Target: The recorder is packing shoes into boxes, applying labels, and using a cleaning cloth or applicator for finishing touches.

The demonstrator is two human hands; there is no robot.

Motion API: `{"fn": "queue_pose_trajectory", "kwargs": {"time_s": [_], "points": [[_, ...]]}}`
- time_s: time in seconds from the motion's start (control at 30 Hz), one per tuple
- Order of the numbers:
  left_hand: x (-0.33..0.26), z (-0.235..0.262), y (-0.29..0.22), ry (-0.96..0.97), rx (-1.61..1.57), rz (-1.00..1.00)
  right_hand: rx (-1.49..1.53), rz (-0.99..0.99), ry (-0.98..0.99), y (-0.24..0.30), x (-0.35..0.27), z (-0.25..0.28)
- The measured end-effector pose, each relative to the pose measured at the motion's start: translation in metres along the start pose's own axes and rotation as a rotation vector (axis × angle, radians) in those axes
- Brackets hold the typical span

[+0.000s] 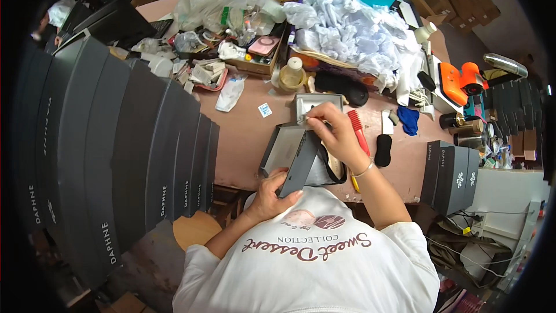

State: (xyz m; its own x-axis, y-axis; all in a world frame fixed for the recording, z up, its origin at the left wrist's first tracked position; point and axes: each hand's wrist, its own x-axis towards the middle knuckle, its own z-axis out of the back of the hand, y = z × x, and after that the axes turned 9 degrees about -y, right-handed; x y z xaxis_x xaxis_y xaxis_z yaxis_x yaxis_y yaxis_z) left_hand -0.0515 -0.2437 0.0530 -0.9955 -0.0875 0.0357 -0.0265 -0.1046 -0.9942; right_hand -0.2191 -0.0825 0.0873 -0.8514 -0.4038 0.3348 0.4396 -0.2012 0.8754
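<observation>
Standing tilted, the dark grey box lid shows its pale inside.

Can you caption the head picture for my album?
Left hand grips a rectangular dark grey cardboard lid, right hand at its far end, over a pinkish tabletop.

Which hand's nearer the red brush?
Right. The right hand is just left of the red brush; the left hand is farther left and nearer the body, gripping a grey box part.
</observation>
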Motion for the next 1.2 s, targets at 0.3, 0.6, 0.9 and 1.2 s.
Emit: {"fn": "queue_pose_trajectory", "kwargs": {"time_s": [0.3,0.6,0.9,1.2], "points": [[-0.012,0.014,-0.022,-0.233,-0.389,0.363,-0.146,0.142,-0.12,0.011,-0.003,-0.039],[-0.001,0.012,-0.016,-0.243,-0.242,0.354,-0.148,0.16,-0.139,0.008,-0.008,-0.037],[-0.004,0.014,-0.024,-0.195,-0.309,0.378,-0.146,0.165,-0.154,0.008,-0.009,-0.035],[-0.006,0.009,-0.016,-0.242,-0.277,0.346,-0.176,0.165,-0.161,0.007,-0.012,-0.034]]}}
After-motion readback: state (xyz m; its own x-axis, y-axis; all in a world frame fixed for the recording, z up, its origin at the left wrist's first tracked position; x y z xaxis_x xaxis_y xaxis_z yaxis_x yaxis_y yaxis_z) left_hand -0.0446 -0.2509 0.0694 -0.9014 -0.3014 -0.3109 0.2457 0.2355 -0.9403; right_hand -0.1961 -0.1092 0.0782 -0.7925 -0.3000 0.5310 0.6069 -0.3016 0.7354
